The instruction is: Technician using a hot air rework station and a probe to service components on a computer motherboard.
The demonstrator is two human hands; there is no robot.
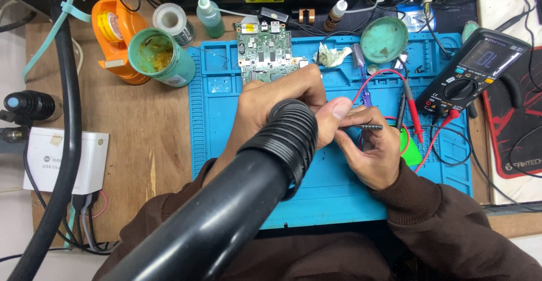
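Observation:
My left hand (265, 103) and my right hand (370, 154) meet over the middle of a blue work mat (220, 123). Both pinch a thin dark metal tool (370, 127) that lies level and points right. The left thumb presses near its left end, and the right fingers curl under it. A thick black ribbed hose (282, 140) crosses the foreground and hides most of the left hand's fingers. A green circuit board (262, 52) lies on the mat just beyond the left hand.
A black multimeter (474, 69) with red and black probes (412, 109) sits at the right. A green paste tub (158, 55), orange tape dispenser (116, 33), solder spool (172, 20) and green bottle (210, 17) stand at the back left. A white charger box (65, 159) is at the left edge.

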